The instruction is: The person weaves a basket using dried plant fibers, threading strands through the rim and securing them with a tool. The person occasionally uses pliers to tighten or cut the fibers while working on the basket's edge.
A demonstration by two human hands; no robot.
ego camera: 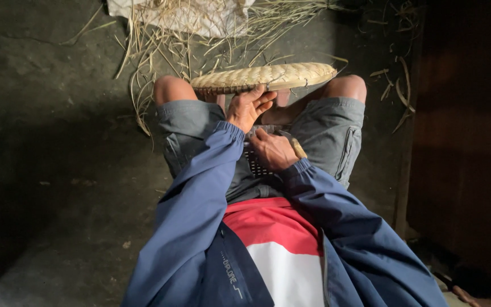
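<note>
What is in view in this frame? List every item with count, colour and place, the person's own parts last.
woven tray: one, pale straw, flat across the knees
loose straw strips: many, pale, strewn on the floor beyond the knees
white sack: one, top edge, under the straw
floor: dark grey, all around
tool handle: one, tan, in the right hand; its blade is hidden
left hand: gripping the tray's near rim
right hand: closed on the tool handle, in the lap
clothing: grey shorts, blue jacket
</note>
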